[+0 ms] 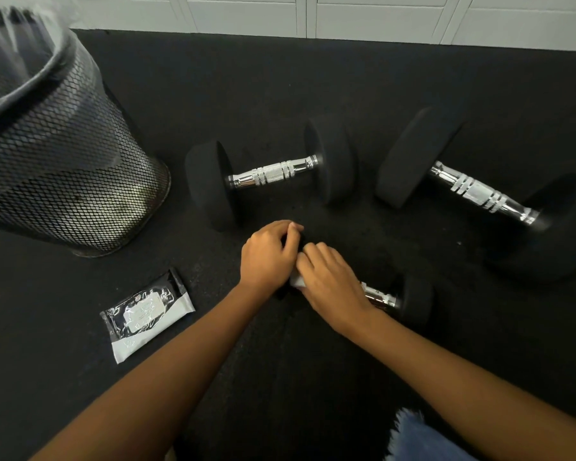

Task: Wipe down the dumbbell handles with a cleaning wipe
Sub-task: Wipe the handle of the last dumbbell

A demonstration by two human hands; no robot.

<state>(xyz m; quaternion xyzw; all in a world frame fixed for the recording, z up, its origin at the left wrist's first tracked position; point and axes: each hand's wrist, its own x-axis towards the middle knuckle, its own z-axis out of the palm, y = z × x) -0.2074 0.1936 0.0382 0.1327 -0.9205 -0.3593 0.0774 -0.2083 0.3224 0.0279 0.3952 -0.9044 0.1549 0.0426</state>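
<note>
In the head view, at lower centre, the small dumbbell (416,299) was gripped at one end by the left hand (268,254) and the wipe (298,281) was clutched against its handle (381,298) by the right hand (330,284), so chrome could be missed if the wipe bunched.

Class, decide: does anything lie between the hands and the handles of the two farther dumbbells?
Nothing visible. Only bare mat separates the left hand and right hand from the middle handle and the right handle; bin and wipe packet sit off left.
</note>
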